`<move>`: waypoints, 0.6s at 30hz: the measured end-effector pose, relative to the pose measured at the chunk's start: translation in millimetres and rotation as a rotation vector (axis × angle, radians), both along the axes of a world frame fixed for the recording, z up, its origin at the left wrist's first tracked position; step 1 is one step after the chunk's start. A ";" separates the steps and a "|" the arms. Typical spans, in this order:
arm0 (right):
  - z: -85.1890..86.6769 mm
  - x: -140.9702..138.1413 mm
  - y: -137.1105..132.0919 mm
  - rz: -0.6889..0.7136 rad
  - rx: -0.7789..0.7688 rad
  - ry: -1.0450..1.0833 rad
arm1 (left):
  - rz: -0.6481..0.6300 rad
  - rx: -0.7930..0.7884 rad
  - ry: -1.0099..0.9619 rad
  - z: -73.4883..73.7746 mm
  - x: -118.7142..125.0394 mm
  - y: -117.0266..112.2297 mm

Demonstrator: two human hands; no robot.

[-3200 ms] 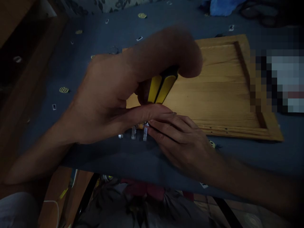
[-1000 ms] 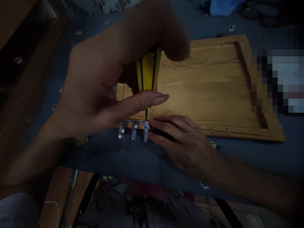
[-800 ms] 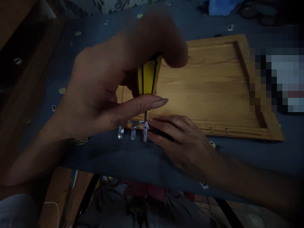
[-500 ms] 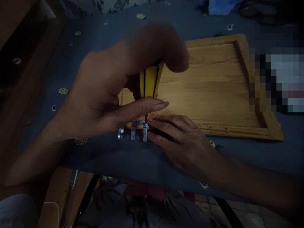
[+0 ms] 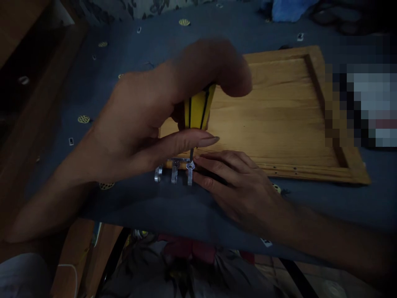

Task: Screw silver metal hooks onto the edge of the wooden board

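My left hand [image 5: 133,120] is closed round the yellow, black-striped handle of a screwdriver [image 5: 198,109], its thumb laid across the handle's lower end. The thin shaft points down, and its tip meets the metal near a silver hook [image 5: 190,171]. This hook and two others sit along a small metal strip [image 5: 180,159] at the near edge of a framed wooden panel [image 5: 263,111]. My right hand [image 5: 245,178] grips the panel's near edge just right of the hooks, fingers on top and thumb below. Its fingertips lie close to the screwdriver tip, and part of the grip is hidden.
The panel lies on a dark blue patterned tablecloth [image 5: 139,207]. Small holes show in its near rail. A blue cloth [image 5: 287,10] is at the back right, a blurred-out object [image 5: 375,103] at the right. Dark wooden furniture [image 5: 37,82] borders the left.
My left hand's knuckles have shifted slightly right and down round the screwdriver. The handle leans a little more to the right. My right hand and the panel stay almost where they were.
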State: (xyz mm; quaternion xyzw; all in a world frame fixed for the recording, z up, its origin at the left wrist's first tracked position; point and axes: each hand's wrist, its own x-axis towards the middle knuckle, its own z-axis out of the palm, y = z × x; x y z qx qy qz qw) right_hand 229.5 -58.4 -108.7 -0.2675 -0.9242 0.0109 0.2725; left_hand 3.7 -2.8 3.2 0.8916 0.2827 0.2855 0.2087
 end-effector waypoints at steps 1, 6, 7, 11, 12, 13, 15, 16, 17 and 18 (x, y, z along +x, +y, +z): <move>0.0 0.1 0.1 -0.002 -0.002 0.000 | 0.005 -0.011 -0.007 0.0 -0.9 -0.6; 2.8 0.4 -1.8 -0.015 -0.019 -0.024 | 0.224 -0.081 -0.157 1.2 -5.0 0.1; 3.2 0.2 -2.3 -0.024 -0.009 -0.011 | 0.275 -0.078 -0.202 0.2 -5.6 2.9; 2.5 -2.0 -2.0 -0.039 0.005 0.015 | 0.371 -0.239 -0.388 -13.3 -6.9 23.5; 1.8 -2.8 -1.5 -0.041 0.010 0.029 | 0.362 -0.330 -0.431 -18.7 -7.0 29.5; 0.7 -3.6 -0.9 -0.044 0.018 0.043 | 0.345 -0.412 -0.448 -24.6 -7.2 35.2; -2.1 -4.7 0.1 -0.044 0.036 0.068 | 0.337 -0.521 -0.444 -37.1 -7.8 44.5; -3.8 -5.0 0.5 -0.044 0.040 0.070 | 0.326 -0.555 -0.425 -43.4 -8.3 48.1; -5.7 -4.9 0.7 -0.044 0.041 0.073 | 0.321 -0.555 -0.407 -49.6 -9.0 51.0; -7.6 -4.7 0.9 -0.048 0.041 0.071 | 0.317 -0.544 -0.390 -55.4 -9.9 53.4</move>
